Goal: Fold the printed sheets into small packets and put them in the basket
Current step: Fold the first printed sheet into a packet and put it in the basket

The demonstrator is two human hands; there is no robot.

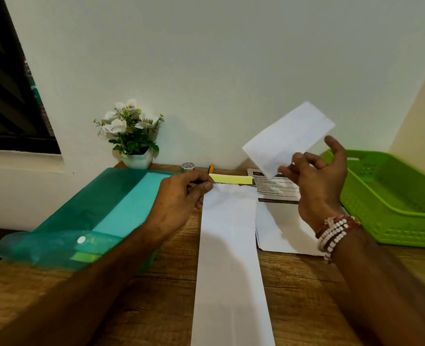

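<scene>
Wooden desk [156,303] against a white wall. Right hand [316,181] pinched a folded packet [287,138] in a fingertip grip, raised at 2 o'clock, not yet over the green basket [406,221] at 3 o'clock. Left hand [179,196] pinched the far end of a long folded strip [229,258] at 12 o'clock. Printed sheets [279,188] remained stacked beside it. Basket looked empty where visible, so probably early.
</scene>
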